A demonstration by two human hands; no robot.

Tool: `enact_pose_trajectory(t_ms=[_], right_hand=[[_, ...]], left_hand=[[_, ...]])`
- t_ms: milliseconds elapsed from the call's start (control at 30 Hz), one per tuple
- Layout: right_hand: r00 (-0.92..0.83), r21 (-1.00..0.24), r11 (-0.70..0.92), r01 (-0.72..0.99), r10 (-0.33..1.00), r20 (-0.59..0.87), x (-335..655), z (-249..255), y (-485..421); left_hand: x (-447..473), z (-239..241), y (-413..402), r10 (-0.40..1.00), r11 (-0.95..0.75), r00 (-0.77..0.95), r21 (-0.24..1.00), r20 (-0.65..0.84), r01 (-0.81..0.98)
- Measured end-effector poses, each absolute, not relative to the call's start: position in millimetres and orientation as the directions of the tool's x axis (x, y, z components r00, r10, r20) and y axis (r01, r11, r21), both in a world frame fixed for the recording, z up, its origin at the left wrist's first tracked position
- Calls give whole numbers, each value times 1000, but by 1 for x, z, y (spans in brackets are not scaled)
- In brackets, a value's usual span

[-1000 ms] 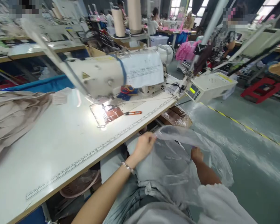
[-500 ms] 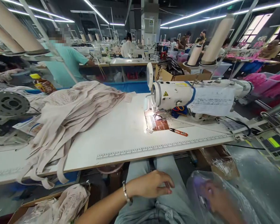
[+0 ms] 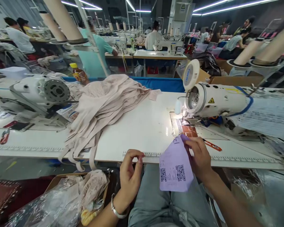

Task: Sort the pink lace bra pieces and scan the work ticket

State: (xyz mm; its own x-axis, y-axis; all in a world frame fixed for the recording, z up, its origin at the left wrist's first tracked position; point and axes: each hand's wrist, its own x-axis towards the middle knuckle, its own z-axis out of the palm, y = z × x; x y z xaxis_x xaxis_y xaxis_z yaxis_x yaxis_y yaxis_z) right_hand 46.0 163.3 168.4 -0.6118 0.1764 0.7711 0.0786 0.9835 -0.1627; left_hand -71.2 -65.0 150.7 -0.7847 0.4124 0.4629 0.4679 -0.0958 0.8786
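A purple paper ticket printed with QR codes is pinched at its top right corner by my right hand. It hangs over my lap, just before the table edge. To its left my left hand, wearing a silver bangle, is raised with curled fingers and holds nothing; the thumb and index tips are close but look slightly apart. Behind the ticket is the sewing machine, its needle area lit. Orange-handled thread snips lie to the right of my right hand. Beige garment pieces are piled at the left.
A printed ruler strip runs along the front of the white table. Another machine stands at far left, with a bottle behind the pile. Below the table is a box of fabric and plastic. Co-workers sit farther back.
My right hand has brought the purple ticket up from the clear plastic at lower right to the front of the table. My left hand has lifted from my lap. The view has turned left.
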Motion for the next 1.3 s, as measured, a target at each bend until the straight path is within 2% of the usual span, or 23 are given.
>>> enact_pose_trajectory(t_ms=[100,167,233,300,333,400,433,500,567,633,733,833,900,1000,1100,1167,1233,1300], right_hand=[[-524,-73,993,89,109,844,20,167,170],[-454,-134,988,75,154,878,6,166,170],[-385,-326,945,-24,292,875,-2,165,167],[-427,-533,830,-162,429,796,-6,164,167],[-495,-622,752,-219,463,735,-6,162,169],[-667,-756,599,-264,453,591,-6,157,175],[-738,-797,539,-270,416,531,-6,154,180],[-810,-822,502,-267,346,474,-4,145,191],[-840,-776,594,-212,294,455,-1,137,203],[-841,-685,720,-111,298,450,7,134,215],[-793,-509,859,54,347,500,29,134,232],[-747,-299,932,204,345,568,62,132,253],[-738,-150,948,281,313,598,86,126,271],[-737,-16,947,322,261,623,115,115,298],[-718,57,926,374,250,649,126,114,304],[-692,39,922,385,261,673,118,117,287],[-687,-13,945,327,247,684,101,121,257],[-747,-31,979,200,173,642,80,123,224]], left_hand=[[-61,148,-63,305,-10,-585,617,751,787],[-53,145,-58,253,-9,-431,448,866,894],[-54,143,-52,180,-21,-433,443,883,896],[-64,145,-48,125,-31,-547,555,827,831],[-71,147,-46,142,-31,-591,600,794,799],[-85,152,-40,310,-40,-570,609,761,792],[-90,154,-37,457,-75,-481,571,748,817],[-96,153,-28,744,-199,-189,482,641,853],[-96,146,-18,886,-274,53,429,460,861],[-94,135,-9,945,-212,96,366,312,906],[-94,121,4,964,22,-84,242,252,970],[-92,118,16,938,231,-269,184,218,955],[-88,119,25,929,285,-318,179,190,942],[-77,118,37,916,326,-353,163,192,931],[-69,113,43,903,344,-369,147,221,928],[-67,109,44,900,338,-368,159,235,928],[-64,107,44,888,345,-382,176,257,922],[-59,109,43,859,383,-426,196,285,903]])
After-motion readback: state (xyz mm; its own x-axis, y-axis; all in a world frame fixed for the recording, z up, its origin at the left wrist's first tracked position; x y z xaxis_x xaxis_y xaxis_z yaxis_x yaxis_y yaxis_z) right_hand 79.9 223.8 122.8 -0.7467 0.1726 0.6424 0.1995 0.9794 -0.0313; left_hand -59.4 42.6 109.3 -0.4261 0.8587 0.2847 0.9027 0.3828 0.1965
